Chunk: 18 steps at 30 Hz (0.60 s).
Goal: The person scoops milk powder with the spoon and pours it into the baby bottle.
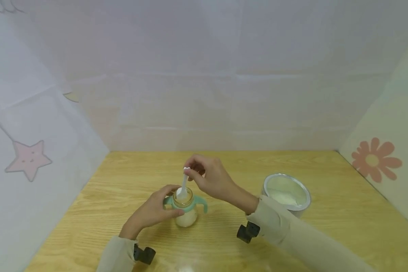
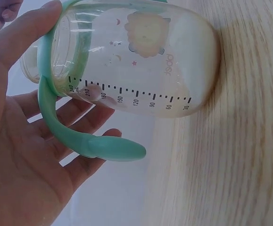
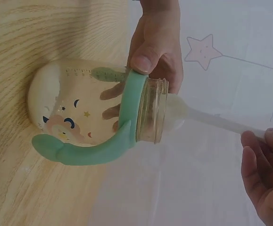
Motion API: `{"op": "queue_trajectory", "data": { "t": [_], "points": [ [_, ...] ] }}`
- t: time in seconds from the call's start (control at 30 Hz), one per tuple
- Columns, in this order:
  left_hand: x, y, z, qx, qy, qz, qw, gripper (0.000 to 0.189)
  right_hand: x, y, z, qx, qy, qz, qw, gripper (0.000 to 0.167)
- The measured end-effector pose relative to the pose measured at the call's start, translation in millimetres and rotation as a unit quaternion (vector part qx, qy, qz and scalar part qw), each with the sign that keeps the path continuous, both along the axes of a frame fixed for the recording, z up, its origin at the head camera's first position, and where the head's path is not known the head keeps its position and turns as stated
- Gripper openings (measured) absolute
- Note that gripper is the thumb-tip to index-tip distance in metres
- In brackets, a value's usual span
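Observation:
A clear baby bottle [image 2: 145, 61] with a green two-handled collar [image 3: 134, 101] stands upright on the table, uncapped, with pale powder [image 2: 193, 52] at its bottom. My left hand [image 1: 158, 207] grips it around the collar, thumb on the near side and fingers behind. Above the bottle, my right hand [image 1: 210, 177] pinches the end of a long-handled white scoop [image 3: 221, 123]. The bowl of the scoop is down at the bottle's open mouth [image 3: 159, 110], tilted into it.
An open metal can [image 1: 287, 192] of pale powder stands on the wooden table [image 1: 224, 241] at the right, beside my right forearm. Printed cloth [image 1: 207, 105] hangs behind the table and along both sides.

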State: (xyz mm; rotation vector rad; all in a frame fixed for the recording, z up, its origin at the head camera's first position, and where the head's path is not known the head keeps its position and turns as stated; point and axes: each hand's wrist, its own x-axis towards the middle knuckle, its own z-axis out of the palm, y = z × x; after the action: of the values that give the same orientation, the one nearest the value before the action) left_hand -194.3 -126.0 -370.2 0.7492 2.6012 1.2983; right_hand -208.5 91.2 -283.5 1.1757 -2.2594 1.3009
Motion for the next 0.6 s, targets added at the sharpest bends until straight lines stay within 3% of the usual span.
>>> {"op": "queue_trajectory", "data": {
  "t": [0.6],
  "points": [
    [1.2,-0.2,0.6,0.007,-0.008,-0.004,0.9999,0.067,7.7,5,-13.4,-0.036,0.105,-0.009,0.9938,0.003]
  ]
}}
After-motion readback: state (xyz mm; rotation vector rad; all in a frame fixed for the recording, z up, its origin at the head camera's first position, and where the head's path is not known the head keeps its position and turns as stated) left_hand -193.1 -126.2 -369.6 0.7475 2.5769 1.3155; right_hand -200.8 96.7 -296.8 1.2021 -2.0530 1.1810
